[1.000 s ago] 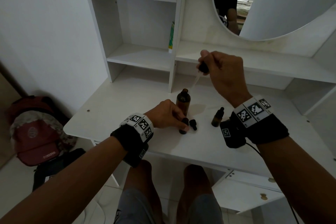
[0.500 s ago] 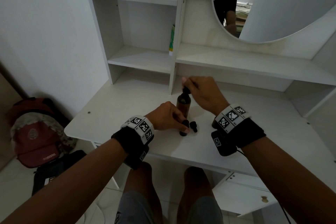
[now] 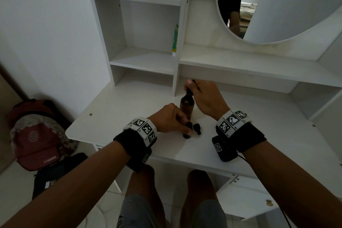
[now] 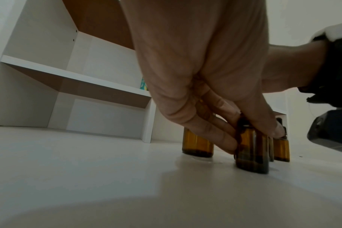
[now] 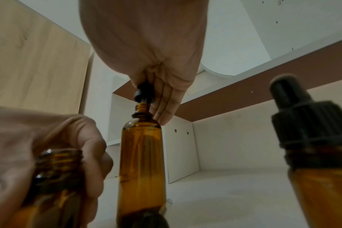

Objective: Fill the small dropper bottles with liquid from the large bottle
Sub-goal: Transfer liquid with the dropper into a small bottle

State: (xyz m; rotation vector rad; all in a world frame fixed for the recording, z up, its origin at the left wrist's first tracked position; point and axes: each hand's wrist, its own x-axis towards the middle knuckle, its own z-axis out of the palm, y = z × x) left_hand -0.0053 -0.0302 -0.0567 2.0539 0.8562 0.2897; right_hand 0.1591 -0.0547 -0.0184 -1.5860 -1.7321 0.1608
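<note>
The amber bottles carry no label that can be read; the only writing in sight is pale lettering on the red backpack (image 3: 36, 142) on the floor at the left, too blurred to make out, and the wrist bands show only black-and-white square codes. The right hand (image 3: 205, 99) pinches the black dropper (image 5: 143, 93) in its grip, its glass tube down inside the neck of the large bottle (image 5: 142, 163), which stands upright on the white tabletop (image 3: 259, 131). A second ago that hand held the dropper high above the bottle; it has since come down to the mouth. The left hand (image 3: 167, 119) has stayed put, fingers curled round an open small dropper bottle (image 4: 252, 148) just in front of the large one. A loose black cap (image 3: 197, 128) lies beside it, and a capped small bottle (image 5: 320, 154) stands to the right.
</note>
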